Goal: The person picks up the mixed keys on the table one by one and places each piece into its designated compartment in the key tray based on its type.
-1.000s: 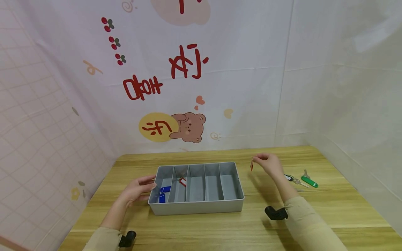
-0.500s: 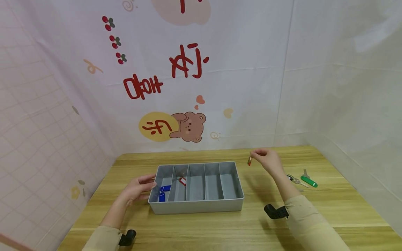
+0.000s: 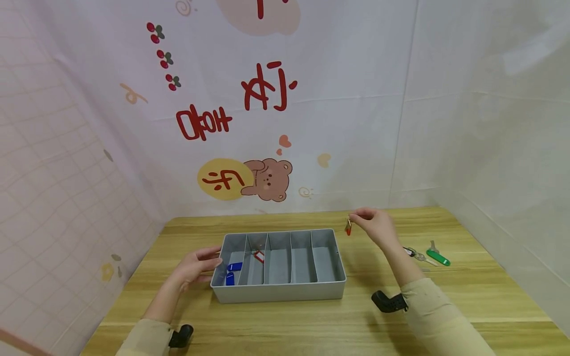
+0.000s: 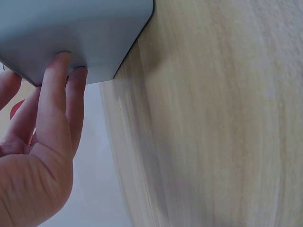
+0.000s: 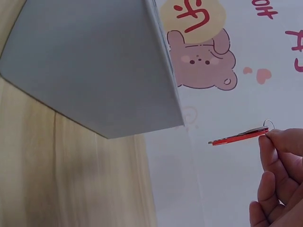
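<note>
A grey divided organizer box (image 3: 285, 293) with several compartments stands on the table. My left hand (image 3: 198, 269) holds its left end, with the thumb at the rim. In the left wrist view, fingertips (image 4: 60, 59) press the outer wall. My right hand (image 3: 376, 227) is raised off the box's far right corner. Between thumb and forefinger it pinches the ring end of a red key tag (image 5: 239, 137) with a key, which hangs in the air. Blue key tags (image 3: 234, 267) lie in the leftmost compartment, and a red-edged tag (image 3: 259, 256) lies in the second.
To the right of my right forearm lie a green key tag (image 3: 438, 257) with a key, and another bunch of keys with a dark tag (image 3: 408, 251). White printed sheets (image 3: 356, 123) enclose the wooden table (image 3: 267, 326) at the back and sides.
The right hand has moved slightly left and away from me, carrying the red key tag closer to the box. My left hand and the box stay in place.
</note>
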A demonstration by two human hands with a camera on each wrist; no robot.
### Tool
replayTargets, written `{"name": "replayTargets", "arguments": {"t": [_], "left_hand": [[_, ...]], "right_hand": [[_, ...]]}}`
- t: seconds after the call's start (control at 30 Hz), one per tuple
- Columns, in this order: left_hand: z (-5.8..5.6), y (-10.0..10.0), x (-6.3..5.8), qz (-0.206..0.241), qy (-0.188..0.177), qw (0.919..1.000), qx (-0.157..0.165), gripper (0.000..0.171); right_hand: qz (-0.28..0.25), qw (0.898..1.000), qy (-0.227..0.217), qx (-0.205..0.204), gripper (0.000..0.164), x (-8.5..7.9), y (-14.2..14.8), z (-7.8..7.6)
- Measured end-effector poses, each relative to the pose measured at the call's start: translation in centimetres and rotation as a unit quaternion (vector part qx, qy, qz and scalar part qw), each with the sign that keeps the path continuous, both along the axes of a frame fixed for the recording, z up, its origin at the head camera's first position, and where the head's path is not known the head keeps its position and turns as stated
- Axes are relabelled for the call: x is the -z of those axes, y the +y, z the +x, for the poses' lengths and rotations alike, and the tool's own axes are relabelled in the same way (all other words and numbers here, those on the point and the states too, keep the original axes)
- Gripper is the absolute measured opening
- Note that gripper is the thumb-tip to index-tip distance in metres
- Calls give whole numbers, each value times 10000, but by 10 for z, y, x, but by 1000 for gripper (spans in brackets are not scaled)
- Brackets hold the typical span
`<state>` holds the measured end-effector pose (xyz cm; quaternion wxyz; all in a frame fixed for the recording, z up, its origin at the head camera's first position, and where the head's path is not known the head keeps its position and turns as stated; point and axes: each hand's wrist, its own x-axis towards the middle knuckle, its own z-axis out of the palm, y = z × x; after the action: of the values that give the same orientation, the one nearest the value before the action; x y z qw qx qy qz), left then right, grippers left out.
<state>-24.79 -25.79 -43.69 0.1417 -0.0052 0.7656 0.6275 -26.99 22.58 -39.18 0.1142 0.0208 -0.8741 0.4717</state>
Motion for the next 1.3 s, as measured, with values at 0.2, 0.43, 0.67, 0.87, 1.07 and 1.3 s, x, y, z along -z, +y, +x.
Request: {"name": "replayTargets", "arguments": {"t": [0.2,0.43,0.67,0.87,1.07,1.3], "left_hand": [[0,0,-1,23,-20,10000,-7,66],[0,1,-3,73,-3,10000,-1,66],[0,1,-3,28,28,10000,20,64],[0,0,-1,62,34,9999,74,65],[0,-1,-1,93,39,9999,102,66],[1,-1,-2,110,52,9999,120,65]], "right_hand": [[-53,9999,37,-81,29,-8,-7,0],[-259,9994,-41,-209,32,-15,-19,0],[-352,9986,-17,-394,30,-18,-35,0],[-504,9970,22,-592,25,-17,-51,-1],[-742,9945,14,-737,19,-18,-66,-1],[-706,9944,117,-779,15,-14,-80,-2]]}}
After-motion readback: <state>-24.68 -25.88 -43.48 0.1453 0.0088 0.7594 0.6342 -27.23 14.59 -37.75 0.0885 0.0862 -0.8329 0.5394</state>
